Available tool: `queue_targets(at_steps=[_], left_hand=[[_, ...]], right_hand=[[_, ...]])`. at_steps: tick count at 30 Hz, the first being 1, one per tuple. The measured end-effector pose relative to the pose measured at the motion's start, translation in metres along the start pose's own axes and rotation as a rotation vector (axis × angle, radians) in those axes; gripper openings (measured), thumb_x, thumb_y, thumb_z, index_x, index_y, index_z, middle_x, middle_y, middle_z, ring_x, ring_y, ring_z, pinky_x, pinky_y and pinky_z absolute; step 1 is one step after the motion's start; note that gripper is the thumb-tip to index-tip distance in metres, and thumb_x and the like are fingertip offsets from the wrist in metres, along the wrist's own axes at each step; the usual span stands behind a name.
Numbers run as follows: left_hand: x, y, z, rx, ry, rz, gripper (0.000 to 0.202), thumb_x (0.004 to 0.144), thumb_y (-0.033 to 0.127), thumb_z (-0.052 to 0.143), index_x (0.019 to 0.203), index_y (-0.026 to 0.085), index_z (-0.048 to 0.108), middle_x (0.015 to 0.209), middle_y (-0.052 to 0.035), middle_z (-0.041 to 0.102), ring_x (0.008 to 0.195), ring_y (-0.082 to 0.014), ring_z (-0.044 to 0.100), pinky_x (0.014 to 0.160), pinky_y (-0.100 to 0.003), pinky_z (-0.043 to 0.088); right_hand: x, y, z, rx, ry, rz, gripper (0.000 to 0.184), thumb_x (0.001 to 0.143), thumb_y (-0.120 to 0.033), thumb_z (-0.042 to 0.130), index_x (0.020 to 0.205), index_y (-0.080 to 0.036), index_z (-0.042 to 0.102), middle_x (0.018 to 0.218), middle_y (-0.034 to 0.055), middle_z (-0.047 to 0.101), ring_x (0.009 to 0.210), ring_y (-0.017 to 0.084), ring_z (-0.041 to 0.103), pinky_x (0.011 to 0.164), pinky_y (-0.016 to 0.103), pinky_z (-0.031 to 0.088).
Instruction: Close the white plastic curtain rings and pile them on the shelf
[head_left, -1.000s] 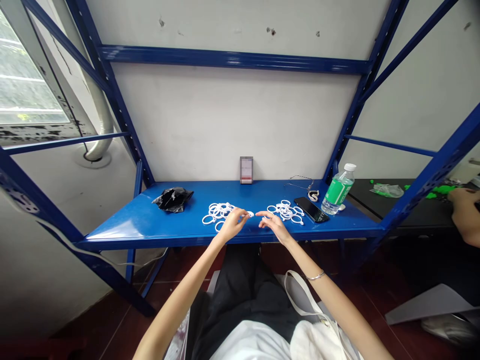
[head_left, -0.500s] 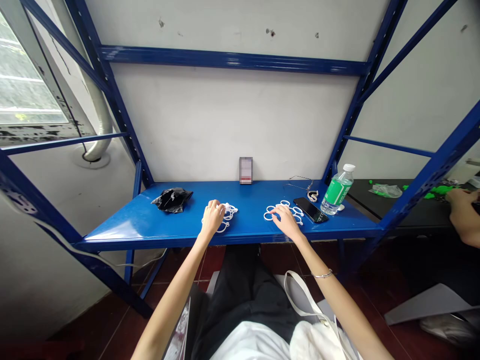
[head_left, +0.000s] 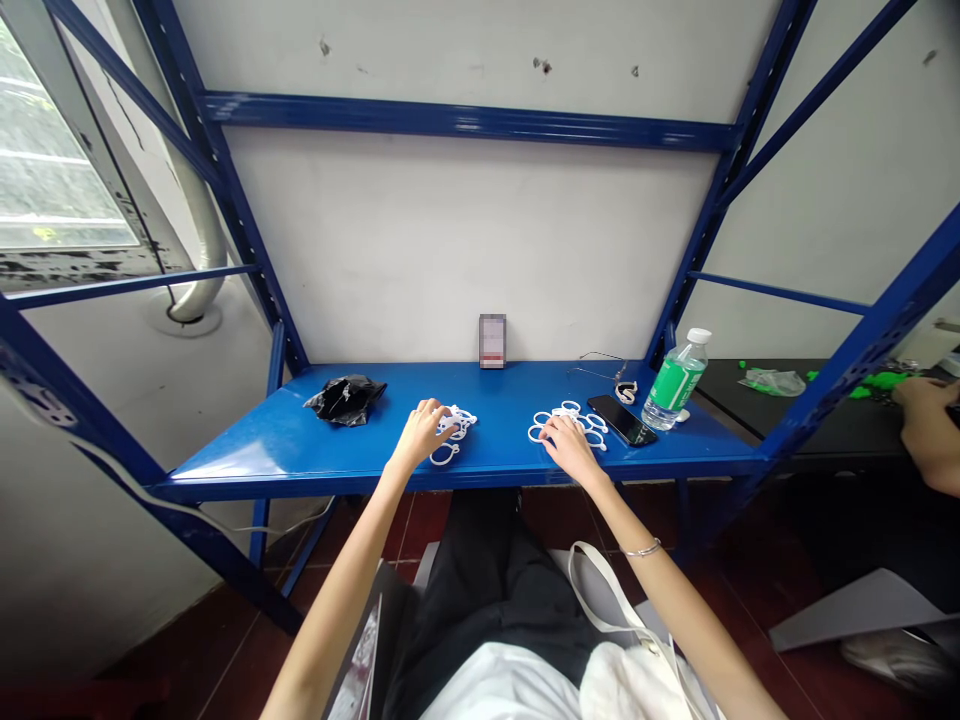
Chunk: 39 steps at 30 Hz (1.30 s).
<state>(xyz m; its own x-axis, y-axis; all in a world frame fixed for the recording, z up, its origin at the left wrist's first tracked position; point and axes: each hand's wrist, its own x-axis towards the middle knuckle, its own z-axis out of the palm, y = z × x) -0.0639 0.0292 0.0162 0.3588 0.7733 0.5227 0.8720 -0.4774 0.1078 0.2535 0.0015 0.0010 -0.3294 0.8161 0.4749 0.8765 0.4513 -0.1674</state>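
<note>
Two heaps of white plastic rings lie on the blue metal shelf [head_left: 300,440]. My left hand [head_left: 420,432] rests on the left heap [head_left: 454,428], its fingers curled over the rings. On the right heap [head_left: 581,420] sits my right hand [head_left: 568,445], fingers bent down among the rings. What either hand grips, if anything, is hidden under the fingers.
A crumpled black bag [head_left: 345,397] lies at the left of the shelf. A small card [head_left: 492,341] stands against the wall. A phone [head_left: 622,419], glasses [head_left: 604,365] and a green-labelled water bottle [head_left: 676,380] sit at the right. Another person's hand [head_left: 926,425] works at the far right.
A second ago both hands met at the shelf's middle. They have moved apart, the left onto the left heap and the right onto the right heap.
</note>
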Motion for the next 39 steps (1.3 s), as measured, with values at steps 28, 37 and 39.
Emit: queue_targets(at_steps=[28,37,39], left_hand=[[0.000,0.012,-0.016,0.009,-0.081,0.059,0.032,0.079,0.017,0.060,0.111,0.020,0.054,0.114,-0.0123,0.050,0.109,-0.0296,0.048,0.081,-0.039,0.046],[-0.007,0.088,0.020,-0.419,-0.066,0.330,0.035,0.092,0.026,0.049,0.126,0.022,0.050,0.125,-0.0099,0.054,0.112,-0.0238,0.053,0.093,-0.037,0.045],[-0.008,0.093,0.032,-0.489,-0.088,0.283,0.025,0.093,0.030,0.046,0.112,0.019,0.060,0.110,-0.0093,0.062,0.099,-0.0219,0.058,0.085,-0.034,0.047]], right_hand=[[0.001,-0.021,-0.003,0.664,-0.131,0.089,0.024,0.090,-0.043,0.048,0.083,-0.021,0.055,0.082,0.0024,0.066,0.074,0.018,0.060,0.070,0.033,0.045],[0.002,-0.029,0.001,0.961,-0.274,0.115,0.033,0.080,-0.048,0.061,0.091,-0.017,0.062,0.084,0.0041,0.066,0.079,0.018,0.063,0.076,0.033,0.051],[0.002,-0.029,0.001,1.043,-0.309,0.105,0.034,0.077,-0.045,0.066,0.096,-0.017,0.064,0.092,0.0056,0.067,0.087,0.019,0.064,0.082,0.035,0.051]])
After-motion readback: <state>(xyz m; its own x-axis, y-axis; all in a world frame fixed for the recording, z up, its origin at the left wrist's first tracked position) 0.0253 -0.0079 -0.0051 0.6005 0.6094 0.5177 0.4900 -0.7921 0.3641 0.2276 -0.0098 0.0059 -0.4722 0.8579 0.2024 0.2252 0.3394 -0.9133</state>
